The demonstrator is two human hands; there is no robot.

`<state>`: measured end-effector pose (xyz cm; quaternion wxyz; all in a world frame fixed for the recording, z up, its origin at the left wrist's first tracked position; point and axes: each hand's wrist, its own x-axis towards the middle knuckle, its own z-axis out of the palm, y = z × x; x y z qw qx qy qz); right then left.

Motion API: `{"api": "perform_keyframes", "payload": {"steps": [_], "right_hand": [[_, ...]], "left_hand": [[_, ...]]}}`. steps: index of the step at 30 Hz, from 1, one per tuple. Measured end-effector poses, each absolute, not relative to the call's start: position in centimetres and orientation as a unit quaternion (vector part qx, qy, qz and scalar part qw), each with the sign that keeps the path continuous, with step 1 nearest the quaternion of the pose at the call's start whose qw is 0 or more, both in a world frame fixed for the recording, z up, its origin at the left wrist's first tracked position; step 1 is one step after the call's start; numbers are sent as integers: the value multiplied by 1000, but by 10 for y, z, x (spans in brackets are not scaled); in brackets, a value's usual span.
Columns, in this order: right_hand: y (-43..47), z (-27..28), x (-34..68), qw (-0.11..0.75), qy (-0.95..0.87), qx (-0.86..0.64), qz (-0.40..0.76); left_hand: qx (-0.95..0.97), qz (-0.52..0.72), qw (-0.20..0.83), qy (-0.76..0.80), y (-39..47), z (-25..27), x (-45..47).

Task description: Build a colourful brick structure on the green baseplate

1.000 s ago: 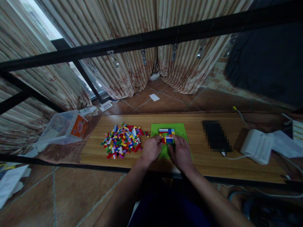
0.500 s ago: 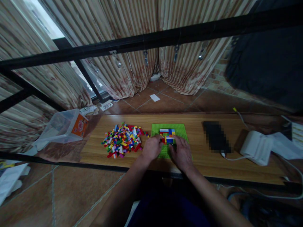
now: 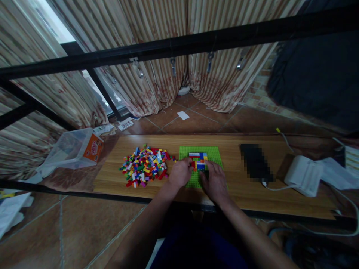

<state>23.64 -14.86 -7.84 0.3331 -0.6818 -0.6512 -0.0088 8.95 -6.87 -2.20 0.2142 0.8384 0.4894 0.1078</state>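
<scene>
A rectangular frame of toy building bricks (image 3: 200,165), in white, blue, red, yellow and orange, stands on a green baseplate (image 3: 183,150). My left hand (image 3: 181,172) is closed at the frame's near left corner, its fingertips pinching a red brick (image 3: 193,164) there. The fingers partly cover this brick, and whether it is pressed down fully I cannot tell. On the other side, my right hand (image 3: 215,181) rests with thumb and fingers apart, the fingertips against the frame's right side. It grips no loose brick that I can see.
Left of the baseplate lies a heap of loose coloured bricks (image 3: 144,166) on the wooden board (image 3: 112,164). A clear plastic box (image 3: 71,149) with an orange label is further left. To the right are a dark pixelated device (image 3: 256,162), a white cable and a white box-like device (image 3: 304,175).
Both hands stay almost where they were at the brick frame. The whole view has shifted very slightly.
</scene>
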Motion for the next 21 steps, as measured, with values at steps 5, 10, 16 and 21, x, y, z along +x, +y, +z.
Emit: {"api": "perform_keyframes", "payload": {"steps": [5, 10, 16, 21], "right_hand": [[-149, -78, 236, 327, -650, -686, -3], [-149, -77, 236, 326, -652, -685, -5], [-149, -78, 236, 334, -652, -681, -7], [-149, -80, 236, 334, -649, -684, -9]], "left_hand": [[844, 95, 199, 490, -66, -18, 91], [843, 92, 195, 493, -67, -17, 91], [833, 88, 191, 511, -66, -17, 94], [828, 98, 198, 516, -66, -19, 95]]}}
